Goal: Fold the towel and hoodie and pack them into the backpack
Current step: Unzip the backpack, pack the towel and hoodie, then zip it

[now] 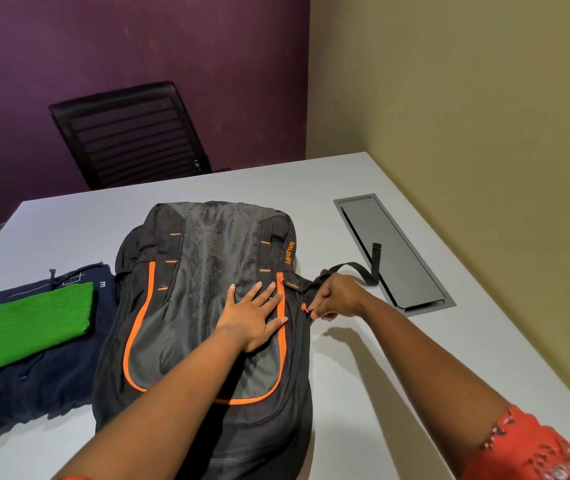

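Left hand flat, fingers spread on backpack; right hand pinches zipper pull at backpack's right edge.

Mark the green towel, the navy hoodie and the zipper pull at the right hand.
green towel (30,323), head view, middle of its folded top face.
navy hoodie (34,386), head view, bare fabric below the towel.
zipper pull (305,308), head view, its orange tab.
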Tool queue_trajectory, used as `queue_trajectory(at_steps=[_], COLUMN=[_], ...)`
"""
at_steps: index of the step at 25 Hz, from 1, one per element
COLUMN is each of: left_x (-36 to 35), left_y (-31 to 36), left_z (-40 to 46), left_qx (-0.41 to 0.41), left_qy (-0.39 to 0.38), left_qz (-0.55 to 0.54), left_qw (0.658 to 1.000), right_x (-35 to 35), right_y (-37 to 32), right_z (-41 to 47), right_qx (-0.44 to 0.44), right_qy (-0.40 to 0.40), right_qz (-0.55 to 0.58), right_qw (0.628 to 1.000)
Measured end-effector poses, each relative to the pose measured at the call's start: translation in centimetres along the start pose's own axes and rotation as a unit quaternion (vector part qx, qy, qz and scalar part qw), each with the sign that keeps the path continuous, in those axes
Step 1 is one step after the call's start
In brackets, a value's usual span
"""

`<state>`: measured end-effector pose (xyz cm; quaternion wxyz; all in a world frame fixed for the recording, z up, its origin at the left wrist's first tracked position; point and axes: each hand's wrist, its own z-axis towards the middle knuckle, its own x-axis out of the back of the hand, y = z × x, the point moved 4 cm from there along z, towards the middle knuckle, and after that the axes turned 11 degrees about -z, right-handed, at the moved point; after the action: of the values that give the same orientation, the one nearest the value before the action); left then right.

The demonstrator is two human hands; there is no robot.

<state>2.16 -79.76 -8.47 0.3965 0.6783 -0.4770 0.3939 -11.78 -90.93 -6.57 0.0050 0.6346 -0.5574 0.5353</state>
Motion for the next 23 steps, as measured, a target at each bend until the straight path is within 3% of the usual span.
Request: queue_trajectory(at_steps=[6, 10, 12, 14, 16, 17, 20, 23], left_x=[-0.2, -0.7, -1.1, -2.0, -2.8, -3.2, -3.4, -3.5], left_y=[0.3, 1.1, 1.9, 3.0, 4.3, 4.8, 6.0, 6.3], left_z=[-0.2, -0.5, -1.4, -2.8, -4.2, -4.8, -6.2, -6.9], left_qx=[0.006, 0.027, 0.038, 0.020, -0.049, -0.100, -0.264, -0.313], left_qy=[0.000, -0.004, 0.011, 0.038, 0.056, 0.062, 0.133, 0.196], left_qz=[-0.007, -0.068, -0.122, -0.121, -0.082, -0.057, 0.050, 0.028], left_qw=[1.000, 0.997, 0.992, 0.992, 0.994, 0.991, 0.954, 0.929], right_x=[-3.5, -5.1, -4.1, -2.4, -1.7, -1.9, -3.9, -5.2], right_y=[-1.5, -2.2, -2.0, -1.2, -0.4, -0.2, -0.8, -1.5], right_z=[-3.3, -4.9, -4.8, -4.0, -3.4, -3.1, -2.2, -1.2], right_qx=[-0.011, -0.027, -0.050, -0.095, -0.143, -0.159, -0.172, -0.175], right_qy=[-0.229, -0.300, -0.248, -0.104, 0.031, 0.052, 0.000, -0.016], right_qz=[0.018, 0.012, 0.029, 0.092, 0.153, 0.166, 0.170, 0.118], right_qw=[0.973, 0.953, 0.967, 0.986, 0.977, 0.972, 0.970, 0.977])
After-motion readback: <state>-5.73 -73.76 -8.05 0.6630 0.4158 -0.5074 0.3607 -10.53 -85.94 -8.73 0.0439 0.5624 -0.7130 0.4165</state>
